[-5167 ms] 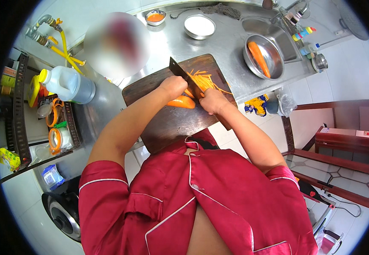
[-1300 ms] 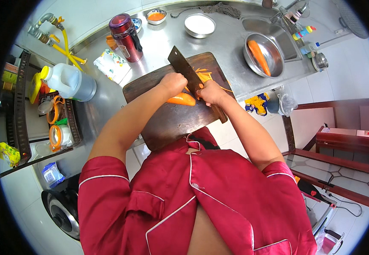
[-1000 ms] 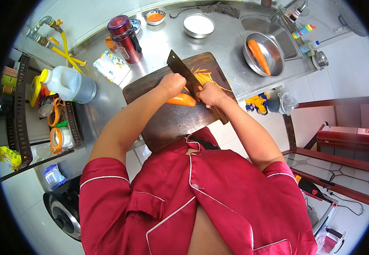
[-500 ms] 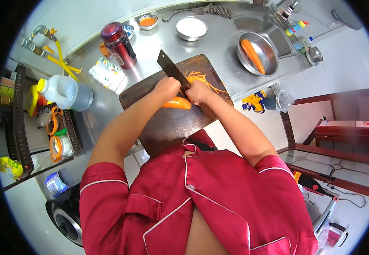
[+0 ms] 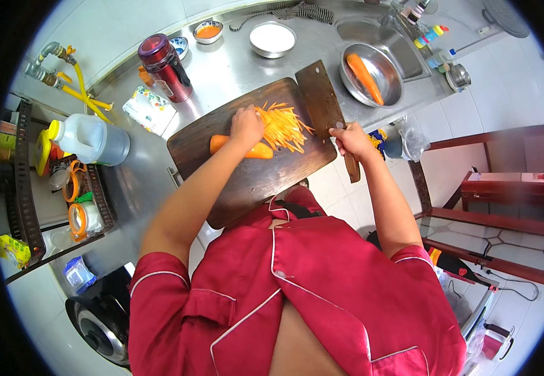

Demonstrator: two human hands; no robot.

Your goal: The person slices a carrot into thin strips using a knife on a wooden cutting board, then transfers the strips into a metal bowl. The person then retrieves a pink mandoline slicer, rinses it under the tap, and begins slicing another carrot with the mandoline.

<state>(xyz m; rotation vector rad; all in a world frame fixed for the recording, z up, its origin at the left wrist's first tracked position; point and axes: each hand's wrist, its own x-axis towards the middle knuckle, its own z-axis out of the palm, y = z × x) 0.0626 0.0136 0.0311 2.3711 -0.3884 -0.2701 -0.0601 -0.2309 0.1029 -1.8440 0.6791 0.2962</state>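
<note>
My right hand (image 5: 355, 141) is wrapped round a wide dark cleaver (image 5: 319, 94), whose blade lies flat over the right end of the wooden cutting board (image 5: 247, 182). The wooden handle sticks out below my fist, past the board's edge. My left hand (image 5: 247, 127) is closed, its curled fingers at the left edge of a spread pile of carrot shreds (image 5: 283, 128); what they hold, if anything, is hidden. A whole peeled carrot (image 5: 259, 150) lies under my left wrist and shows on both sides of it.
A steel bowl (image 5: 395, 88) with another carrot (image 5: 365, 78) stands beside the sink (image 5: 403, 56). Behind the board are a bowl of white contents (image 5: 272, 39), small patterned bowls and a red thermos (image 5: 167, 67). A tissue pack (image 5: 150, 111) and a plastic jug (image 5: 99, 139) stand left.
The cleaver has moved right with my right hand, away from the pile and my left hand. The carrot shreds are now spread out and in full view between my hands.
</note>
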